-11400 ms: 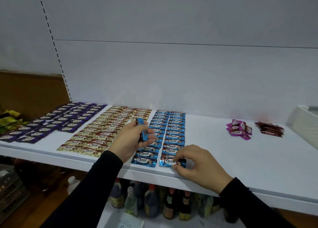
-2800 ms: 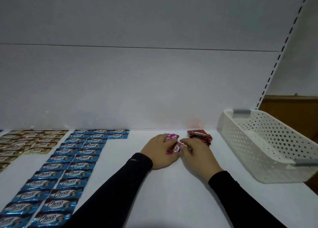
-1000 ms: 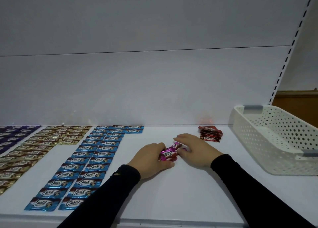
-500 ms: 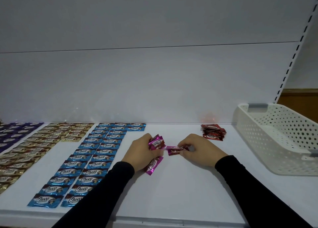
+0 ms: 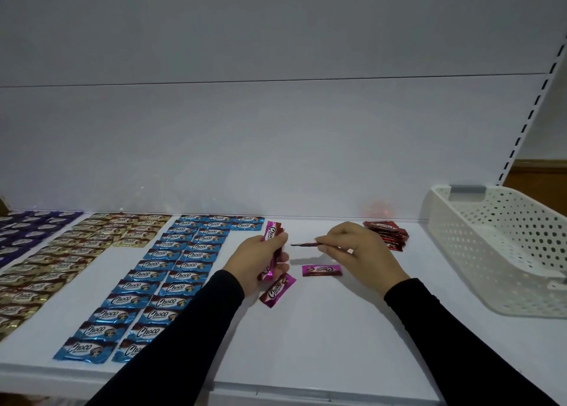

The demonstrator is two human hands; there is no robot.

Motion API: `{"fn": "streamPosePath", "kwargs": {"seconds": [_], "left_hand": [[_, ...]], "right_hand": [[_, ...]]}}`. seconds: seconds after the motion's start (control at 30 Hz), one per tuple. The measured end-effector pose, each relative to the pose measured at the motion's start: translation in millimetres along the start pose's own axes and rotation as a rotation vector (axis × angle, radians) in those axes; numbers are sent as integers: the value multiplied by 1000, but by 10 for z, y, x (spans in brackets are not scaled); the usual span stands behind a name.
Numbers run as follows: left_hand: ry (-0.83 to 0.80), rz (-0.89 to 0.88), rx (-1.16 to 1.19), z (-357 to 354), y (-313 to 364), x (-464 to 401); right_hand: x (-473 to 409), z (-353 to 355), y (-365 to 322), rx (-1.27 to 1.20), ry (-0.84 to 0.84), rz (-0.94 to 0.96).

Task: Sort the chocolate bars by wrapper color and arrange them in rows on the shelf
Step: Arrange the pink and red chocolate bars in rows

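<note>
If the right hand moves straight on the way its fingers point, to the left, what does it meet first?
Probably the left hand and its pink bars; the right hand pinches one pink bar aimed there, though depth is unclear.

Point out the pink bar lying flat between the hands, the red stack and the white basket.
pink bar (image 5: 321,270), head view, middle of its wrapper face.
red stack (image 5: 389,233), head view, top wrapper.
white basket (image 5: 478,261), head view, perforated front wall.
</note>
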State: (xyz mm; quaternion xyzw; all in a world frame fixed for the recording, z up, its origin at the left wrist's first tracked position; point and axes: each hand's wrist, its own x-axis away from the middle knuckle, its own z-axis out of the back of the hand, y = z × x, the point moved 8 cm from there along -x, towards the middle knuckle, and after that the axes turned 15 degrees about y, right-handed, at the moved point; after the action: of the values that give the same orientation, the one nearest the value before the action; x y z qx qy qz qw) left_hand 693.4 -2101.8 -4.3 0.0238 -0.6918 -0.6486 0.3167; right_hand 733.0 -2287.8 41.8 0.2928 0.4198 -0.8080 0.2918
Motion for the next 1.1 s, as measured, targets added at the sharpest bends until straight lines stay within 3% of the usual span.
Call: {"fn": "streamPosePath", "kwargs": {"seconds": [0.17,0.3,0.37,0.5,0.67,0.8,0.87,1.0,1.1], "left_hand": [[-47,-26,-36,-56,-7,38],[-68,-64,17,-60,13,54],[-23,-63,43,33,15,12],[11,-68,128,167,16,-38],[-28,1,228,160,-32,-14],[-45,4,265,130,-59,6],[-67,-12,275,86,-64,30],[-134,-107,248,3,-31,77],[-88,-139,266,75,-7,55]], "right_hand": [[61,-158,-244,-38,-52,147],[65,-186,-60,-98,-113,-141],[113,-147,86,3,-143,-270],[204,-257,87,212,-328,-264],[185,-272,97,227,-362,-300],[135,-195,185,-282,-143,-664],[139,-242,115,-466,-124,-792],[187,-436,-53,-521,-149,-866],[205,-493,-109,-545,-150,-882]]}}
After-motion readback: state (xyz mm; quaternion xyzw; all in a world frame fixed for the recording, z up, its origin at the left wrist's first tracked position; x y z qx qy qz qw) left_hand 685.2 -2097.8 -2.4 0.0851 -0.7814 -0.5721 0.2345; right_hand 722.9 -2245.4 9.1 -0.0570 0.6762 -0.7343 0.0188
